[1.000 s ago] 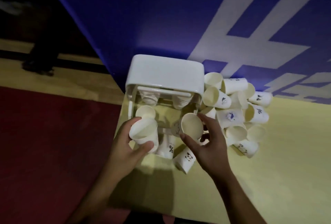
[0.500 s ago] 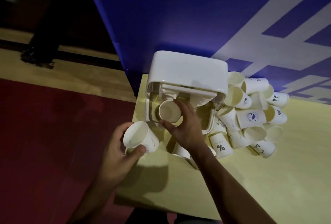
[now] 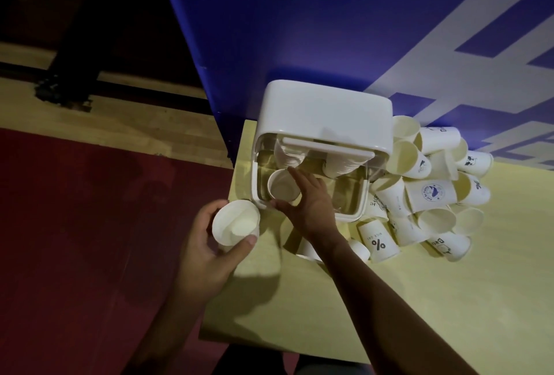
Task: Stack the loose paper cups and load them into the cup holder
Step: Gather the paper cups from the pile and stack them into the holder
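Observation:
The white cup holder point(image 3: 323, 113) stands on the yellow table with its lid raised and stacks of cups at its back. My right hand point(image 3: 311, 203) reaches into the holder's front left, thumb and fingers around the rim of a paper cup point(image 3: 283, 187) standing there. My left hand point(image 3: 207, 242) grips a short stack of paper cups point(image 3: 235, 224), mouth up, just left of the holder at the table's left edge. A heap of loose paper cups point(image 3: 431, 191) lies to the right of the holder.
The yellow table point(image 3: 419, 299) ends close on the left, with red floor point(image 3: 90, 239) beyond. A blue wall panel with white marks point(image 3: 329, 29) rises right behind the holder. More loose cups point(image 3: 377, 242) lie in front of the holder by my right forearm.
My right hand carried a cup from in front of the holder into its front left slot. My left hand drew its stack slightly left and down. The view shifted left.

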